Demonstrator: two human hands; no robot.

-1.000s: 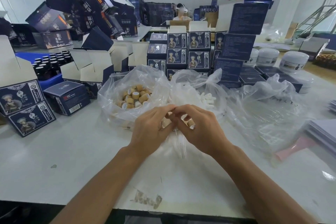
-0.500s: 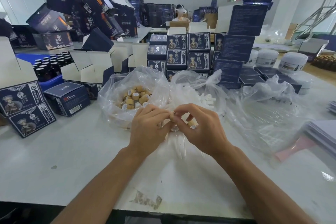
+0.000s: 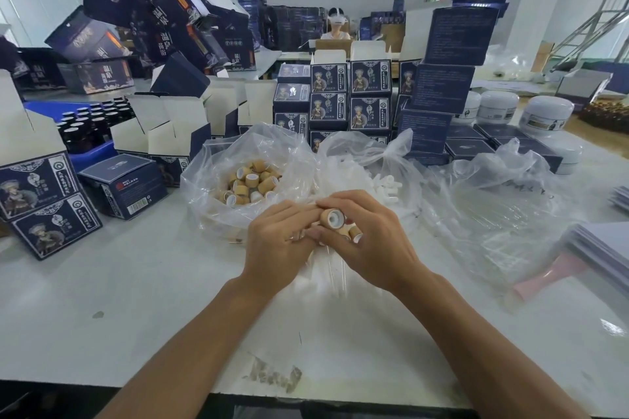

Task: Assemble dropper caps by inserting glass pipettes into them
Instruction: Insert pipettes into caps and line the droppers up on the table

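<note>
White table (image 3: pixel 102 299) under plastic bags (image 3: pixel 211 187) (clear), navy boxes (image 3: pixel 126 185), jars (image 3: pixel 548 114)

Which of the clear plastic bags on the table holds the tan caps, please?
The leftmost bag, beside the blue boxes: tan caps fill its open mouth, while the middle bag holds white pieces.

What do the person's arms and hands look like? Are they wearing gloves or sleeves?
No gloves and no sleeves show. Both forearms are bare from the bottom edge of the picture up to the wrists. The left hand and the right hand are bare too, with no rings, watch or bracelet visible. The fingernails that show look short and plain.
</note>
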